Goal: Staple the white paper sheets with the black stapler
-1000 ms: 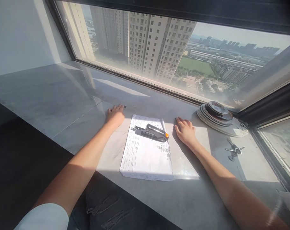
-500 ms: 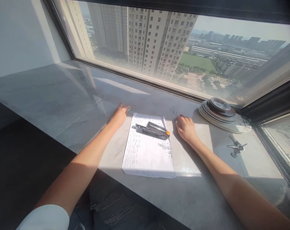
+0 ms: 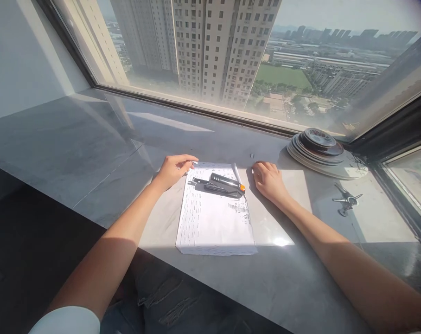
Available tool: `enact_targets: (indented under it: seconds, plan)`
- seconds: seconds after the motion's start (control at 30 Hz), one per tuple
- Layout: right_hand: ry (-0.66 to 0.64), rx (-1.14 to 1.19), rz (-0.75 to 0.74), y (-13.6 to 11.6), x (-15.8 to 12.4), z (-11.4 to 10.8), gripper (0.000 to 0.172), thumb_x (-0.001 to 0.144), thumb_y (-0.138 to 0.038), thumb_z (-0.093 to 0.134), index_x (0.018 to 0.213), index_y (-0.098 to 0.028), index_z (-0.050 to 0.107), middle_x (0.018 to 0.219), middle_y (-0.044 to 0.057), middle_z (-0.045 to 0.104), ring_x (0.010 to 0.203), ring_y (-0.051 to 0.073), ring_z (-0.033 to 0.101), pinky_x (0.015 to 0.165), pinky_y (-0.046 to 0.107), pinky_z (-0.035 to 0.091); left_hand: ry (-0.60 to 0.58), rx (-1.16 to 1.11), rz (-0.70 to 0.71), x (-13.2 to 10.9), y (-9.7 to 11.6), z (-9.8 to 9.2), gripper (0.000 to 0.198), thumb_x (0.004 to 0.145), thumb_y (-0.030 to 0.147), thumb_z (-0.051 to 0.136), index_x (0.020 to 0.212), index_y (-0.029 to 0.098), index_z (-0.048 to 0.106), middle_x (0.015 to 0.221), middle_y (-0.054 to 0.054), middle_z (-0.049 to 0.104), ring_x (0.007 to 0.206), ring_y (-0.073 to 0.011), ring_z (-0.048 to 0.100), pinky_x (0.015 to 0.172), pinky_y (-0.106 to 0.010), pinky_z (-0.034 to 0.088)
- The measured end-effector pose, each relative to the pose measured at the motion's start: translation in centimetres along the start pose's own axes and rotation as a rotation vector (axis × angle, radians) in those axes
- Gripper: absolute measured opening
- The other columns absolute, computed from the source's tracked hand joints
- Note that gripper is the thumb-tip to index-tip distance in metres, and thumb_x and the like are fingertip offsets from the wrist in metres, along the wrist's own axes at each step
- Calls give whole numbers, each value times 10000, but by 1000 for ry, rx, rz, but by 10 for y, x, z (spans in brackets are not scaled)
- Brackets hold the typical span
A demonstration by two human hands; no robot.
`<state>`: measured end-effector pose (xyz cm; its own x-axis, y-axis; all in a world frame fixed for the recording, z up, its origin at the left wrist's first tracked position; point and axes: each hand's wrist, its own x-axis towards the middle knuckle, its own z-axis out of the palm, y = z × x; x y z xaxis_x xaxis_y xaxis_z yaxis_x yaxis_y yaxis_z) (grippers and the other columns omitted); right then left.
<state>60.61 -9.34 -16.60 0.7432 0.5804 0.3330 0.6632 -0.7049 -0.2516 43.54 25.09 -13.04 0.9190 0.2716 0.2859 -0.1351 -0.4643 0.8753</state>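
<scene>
White sheets of paper [image 3: 215, 227], stapled with many rows of staples, lie on the grey counter. The top left corner is turned up between the thumb and fingers of my left hand [image 3: 174, 171]. A black and grey stapler [image 3: 226, 184] with an orange end rests across the upper part of the paper, its front pointing left. To the right of the paper, my right hand [image 3: 268, 180] rests palm down on the counter, fingers curled in; nothing shows in them. The paper's top right edge is curled up.
Small metal bits [image 3: 251, 155] lie on the counter [image 3: 280, 283] beyond my right hand. A stack of plates [image 3: 320, 150] stands at the right by the window. Nearer, a metal object with several arms [image 3: 347, 200] sits in the sunlight.
My left hand has moved from beside the paper to its top left corner and pinches it, lifting it slightly. My right hand stays in place. The view has tilted a little.
</scene>
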Motion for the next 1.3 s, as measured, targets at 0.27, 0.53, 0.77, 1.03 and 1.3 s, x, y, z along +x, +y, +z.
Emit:
enact_targets:
  seconds: [0.27,0.53,0.77,1.03,1.3]
  plan:
    - [-15,-2,15,-2,0,-1,304,992,-226,451,1204,-237,669,1327,147,688,1198,363,563,951,506,435,-95,-253,-65,-2,10,-4,298,805,334,871,1060,180,878,895,-96,829,935,-256,808,820,-348,649]
    - [-26,14,29,-4,0,-3,317,987,-223,441,1213,-230,662,1335,158,683,1201,368,562,958,526,431,-80,-229,-47,-6,14,-1,422,821,470,915,1117,171,879,939,-124,844,776,-218,791,780,-358,658]
    - [-10,41,23,-4,0,-3,312,976,-228,437,1190,-237,664,1315,167,689,1179,373,560,950,532,427,-68,-219,-58,-6,14,0,503,819,550,907,1158,180,875,967,-126,844,778,-220,783,804,-387,661]
    - [-19,22,26,-4,-1,-4,297,971,-213,434,1177,-247,645,1301,159,692,1185,374,563,936,527,414,-61,-192,-57,-6,11,3,418,788,514,935,1071,209,891,927,-96,835,751,-202,752,692,-333,631]
    - [-28,-1,11,-3,-1,-4,285,979,-222,440,1183,-251,636,1299,148,686,1173,371,565,933,523,419,2,-198,-19,-3,14,-1,409,880,524,864,1177,244,869,999,-93,833,656,-159,716,542,-279,546]
